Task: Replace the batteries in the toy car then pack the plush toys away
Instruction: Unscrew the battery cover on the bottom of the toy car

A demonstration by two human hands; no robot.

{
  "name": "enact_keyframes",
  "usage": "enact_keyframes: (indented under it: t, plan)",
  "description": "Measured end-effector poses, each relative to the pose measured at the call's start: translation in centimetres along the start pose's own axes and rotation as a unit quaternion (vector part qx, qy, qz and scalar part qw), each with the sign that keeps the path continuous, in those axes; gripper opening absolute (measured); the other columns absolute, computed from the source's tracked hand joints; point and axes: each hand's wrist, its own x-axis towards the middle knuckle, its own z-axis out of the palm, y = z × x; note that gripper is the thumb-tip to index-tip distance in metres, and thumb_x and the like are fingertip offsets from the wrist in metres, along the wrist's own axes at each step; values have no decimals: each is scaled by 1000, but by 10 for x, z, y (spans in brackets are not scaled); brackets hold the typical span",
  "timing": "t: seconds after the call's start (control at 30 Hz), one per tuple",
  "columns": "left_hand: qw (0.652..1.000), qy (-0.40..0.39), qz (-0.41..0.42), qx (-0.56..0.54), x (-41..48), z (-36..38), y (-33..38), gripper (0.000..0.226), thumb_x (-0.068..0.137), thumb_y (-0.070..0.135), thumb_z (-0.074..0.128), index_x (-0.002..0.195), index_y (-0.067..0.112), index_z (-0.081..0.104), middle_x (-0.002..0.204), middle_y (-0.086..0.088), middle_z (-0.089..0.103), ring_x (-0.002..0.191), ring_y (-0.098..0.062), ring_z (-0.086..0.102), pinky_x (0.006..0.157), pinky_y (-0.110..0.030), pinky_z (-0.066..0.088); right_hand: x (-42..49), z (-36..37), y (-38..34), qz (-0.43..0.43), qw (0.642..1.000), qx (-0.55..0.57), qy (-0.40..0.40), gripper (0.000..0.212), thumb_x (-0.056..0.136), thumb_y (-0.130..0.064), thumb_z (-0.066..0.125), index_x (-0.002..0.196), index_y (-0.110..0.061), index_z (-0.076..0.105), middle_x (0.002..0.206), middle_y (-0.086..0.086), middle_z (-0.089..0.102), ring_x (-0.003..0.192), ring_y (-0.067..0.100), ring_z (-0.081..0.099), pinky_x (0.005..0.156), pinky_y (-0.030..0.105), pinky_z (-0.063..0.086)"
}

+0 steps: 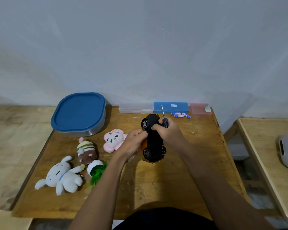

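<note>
Left hand (133,142) grips upturned toy car (154,141); right hand (169,131) clutches screwdriver (165,121), shaft pointing away.

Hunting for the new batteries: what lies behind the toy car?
Behind the toy car, loose batteries lie in front of a blue case, flanked by a clear case and a pink case. Their contents cannot be seen.
</note>
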Motion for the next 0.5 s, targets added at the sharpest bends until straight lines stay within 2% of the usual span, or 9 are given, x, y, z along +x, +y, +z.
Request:
enact_keyframes:
  t: [0.07, 0.1, 0.23, 0.33, 0.5]
  plan:
    - [1000, -7, 17, 6, -1, 3, -4, 7, 73, 26, 66, 69, 20, 64, 73, -6, 54, 66, -15, 52, 59, -28, 38, 2, 3, 0, 53, 998, -10, 12, 39, 72, -35, 67, 102, -20, 47, 95, 2, 56, 86, 18, 56, 72, 34, 49]
    - [1000, -9, 23, 9, -2, 3, -6, 7, 76, 23, 65, 76, 17, 68, 78, -9, 59, 72, -17, 57, 63, -28, 44, 1, 4, -1, 80, 997, -12, 16, 47, 68, -38, 66, 106, -21, 44, 98, 4, 55, 88, 19, 56, 69, 35, 50]
    - [999, -11, 38, 24, -4, 5, -9, 20, 80, 18, 62, 94, 7, 71, 87, -10, 70, 85, -21, 68, 71, -30, 54, -1, 6, -5, 123, 992, 0, 23, 69, 59, -36, 65, 121, -17, 42, 105, 10, 55, 91, 24, 59, 57, 32, 49]
    - [998, -9, 47, 28, -5, 6, -9, 24, 80, 16, 62, 99, 5, 70, 90, -11, 71, 87, -22, 68, 72, -30, 55, -1, 6, -8, 120, 993, 15, 18, 64, 64, -30, 65, 122, -16, 40, 103, 10, 57, 87, 22, 60, 55, 28, 48]
    - [997, -2, 54, 48, -3, 4, -8, 33, 77, 25, 67, 100, 2, 68, 94, -16, 69, 95, -31, 66, 87, -46, 52, -2, 4, -11, 115, 993, 28, -1, 51, 81, -21, 62, 124, -17, 34, 104, 8, 55, 84, 16, 57, 52, 27, 42]
